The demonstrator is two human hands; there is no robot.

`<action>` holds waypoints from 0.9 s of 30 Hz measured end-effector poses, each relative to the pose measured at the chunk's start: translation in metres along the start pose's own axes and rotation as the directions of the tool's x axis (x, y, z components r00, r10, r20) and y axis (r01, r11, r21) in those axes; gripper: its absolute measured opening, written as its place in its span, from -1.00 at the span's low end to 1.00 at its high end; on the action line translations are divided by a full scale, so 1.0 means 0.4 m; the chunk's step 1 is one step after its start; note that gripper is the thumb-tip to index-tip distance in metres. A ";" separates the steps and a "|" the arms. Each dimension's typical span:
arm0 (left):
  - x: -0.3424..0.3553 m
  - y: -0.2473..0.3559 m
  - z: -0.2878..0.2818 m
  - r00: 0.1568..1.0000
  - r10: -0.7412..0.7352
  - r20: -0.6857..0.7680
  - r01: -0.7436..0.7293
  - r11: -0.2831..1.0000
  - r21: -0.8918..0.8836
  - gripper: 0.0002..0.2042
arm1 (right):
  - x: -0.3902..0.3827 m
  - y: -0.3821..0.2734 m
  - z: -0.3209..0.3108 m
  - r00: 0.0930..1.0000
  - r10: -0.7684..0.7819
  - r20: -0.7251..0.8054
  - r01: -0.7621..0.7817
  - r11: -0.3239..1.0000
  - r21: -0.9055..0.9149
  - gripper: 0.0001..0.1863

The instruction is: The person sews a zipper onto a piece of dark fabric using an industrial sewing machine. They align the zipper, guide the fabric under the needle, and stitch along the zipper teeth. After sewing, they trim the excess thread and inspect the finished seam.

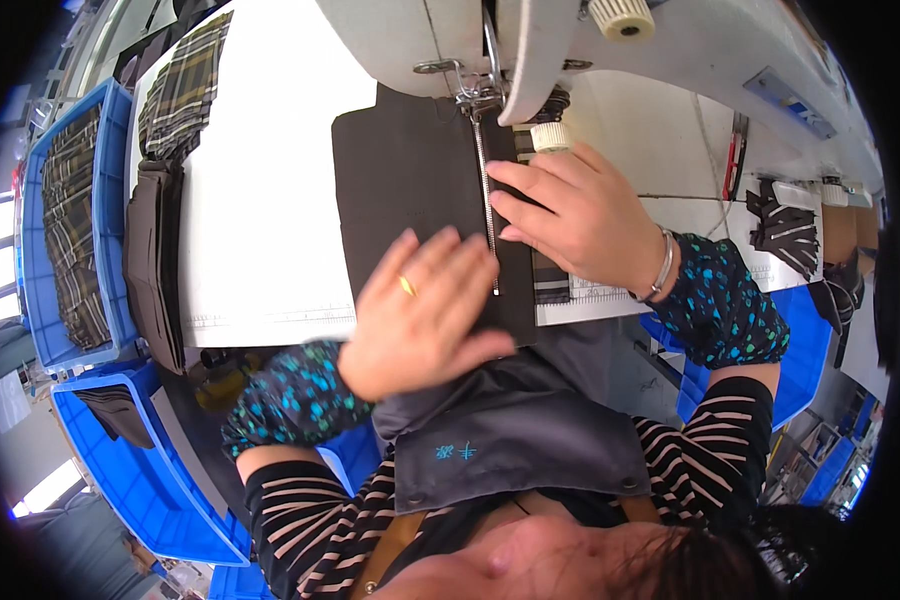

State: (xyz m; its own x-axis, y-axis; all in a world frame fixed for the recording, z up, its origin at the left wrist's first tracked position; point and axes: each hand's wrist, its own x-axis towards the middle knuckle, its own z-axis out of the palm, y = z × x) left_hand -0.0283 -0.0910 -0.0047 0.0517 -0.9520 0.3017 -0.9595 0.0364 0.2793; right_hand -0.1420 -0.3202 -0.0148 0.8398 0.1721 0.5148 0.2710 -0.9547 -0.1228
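Observation:
A dark brown fabric panel (405,180) lies on the white sewing table under the sewing machine's presser foot (480,98). A zipper (485,180) with pale metal teeth runs down it from the foot toward me. My left hand (425,310), slightly blurred, rests over the panel's near part with its fingers stretched out. On the zipper's right side, my right hand (575,210) lays its spread fingertips on the dark fabric along the teeth. A strip of plaid cloth (550,275) shows from under the panel, below my right hand.
The sewing machine (690,50) spans the far side. Plaid pieces (185,90) and stacked dark panels (153,260) lie at the table's left. Blue bins (120,200) stand beyond that edge. Red-handled snips (735,155) and a bundle of zippers (785,230) lie at right.

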 end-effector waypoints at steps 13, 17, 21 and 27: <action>-0.077 0.045 0.024 0.969 -0.229 -0.096 0.169 0.892 -0.418 -0.69 | -0.158 -0.164 -0.020 0.985 -0.087 -0.148 0.100 0.991 0.089 -0.81; -0.070 0.046 0.008 0.941 -0.326 -0.091 0.232 0.816 -0.529 -0.81 | -0.143 -0.171 -0.018 0.996 -0.083 0.017 0.082 0.997 0.010 -0.68; -0.067 0.045 0.005 0.936 -0.337 -0.103 0.231 0.807 -0.544 -0.81 | -0.148 -0.181 0.011 0.999 -0.036 0.006 0.036 0.999 -0.012 -0.63; -0.061 0.037 0.006 0.905 -0.400 -0.142 0.247 0.767 -0.592 -0.83 | -0.141 -0.181 0.001 0.999 -0.039 0.025 0.039 0.999 -0.003 -0.62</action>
State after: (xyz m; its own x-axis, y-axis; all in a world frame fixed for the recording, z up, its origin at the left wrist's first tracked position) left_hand -0.0444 -0.0682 -0.0102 0.4703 -0.8333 0.2905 -0.5598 -0.0272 0.8282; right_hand -0.2089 -0.2606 -0.0351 0.8403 0.2152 0.4975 0.3021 -0.9480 -0.1002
